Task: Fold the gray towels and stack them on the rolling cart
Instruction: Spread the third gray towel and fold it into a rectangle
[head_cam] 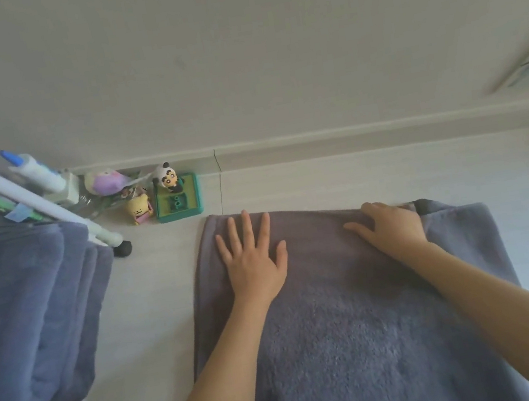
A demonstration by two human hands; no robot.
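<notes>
A gray towel (351, 318) lies spread on the pale floor (155, 304), its long axis running from the person toward the wall, with the far edge parallel to the baseboard (351, 143) and near it. A folded layer covers most of it; a strip of the lower layer shows along the right side. The left hand (253, 261) rests flat on the far left part of the towel, fingers straight and fanned, holding nothing. The right hand (390, 227) lies at the far edge with fingers bent over the cloth there; whether they pinch it cannot be told. Both bare forearms reach forward. To the left stands the white rolling cart (27, 196), carrying a stack of folded towels (27, 307). Behind the cart, by the wall, sit a panda figure (168, 179) on a green base (178, 200) and a yellow toy (139, 208).
</notes>
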